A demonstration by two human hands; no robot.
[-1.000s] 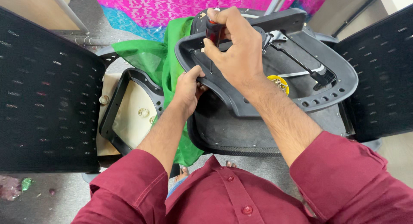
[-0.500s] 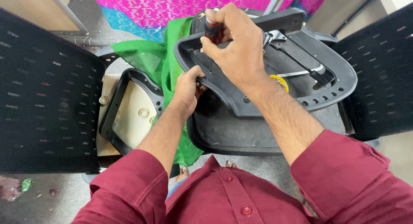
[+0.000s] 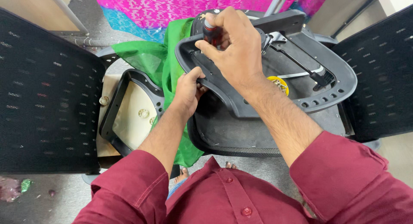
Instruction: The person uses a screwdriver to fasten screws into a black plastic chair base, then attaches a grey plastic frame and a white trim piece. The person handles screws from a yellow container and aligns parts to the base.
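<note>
Dark red-handled screwdriver (image 3: 213,34) is upright over the top-left rim of the dark grey plastic seat frame (image 3: 275,104), tip hidden behind the fingers. Right hand (image 3: 234,49) is wrapped around the handle, fingers curled and pinching it from above. Left hand (image 3: 188,89) grips the frame's left edge, thumb on top, fingers tucked under the rim, closed on the plastic.

The frame lies tilted on a black seat pan (image 3: 241,135) directly in front of the person. Inside the frame: a black lever rod (image 3: 301,69) running diagonally, a metal mechanism (image 3: 271,39) near the top, a yellow round part (image 3: 278,83) just right of the right forearm.

Green cloth (image 3: 165,69) lies bunched to the left of the frame, passing under the left wrist and hanging down. Left of it, a second black frame (image 3: 112,114) with a cream panel inside (image 3: 135,116). Black mesh chair backs flank both sides: one left (image 3: 47,95), one right (image 3: 380,73). Pink patterned fabric (image 3: 172,4) at the top. Maroon shirt sleeves (image 3: 344,181) fill the bottom of the view.
</note>
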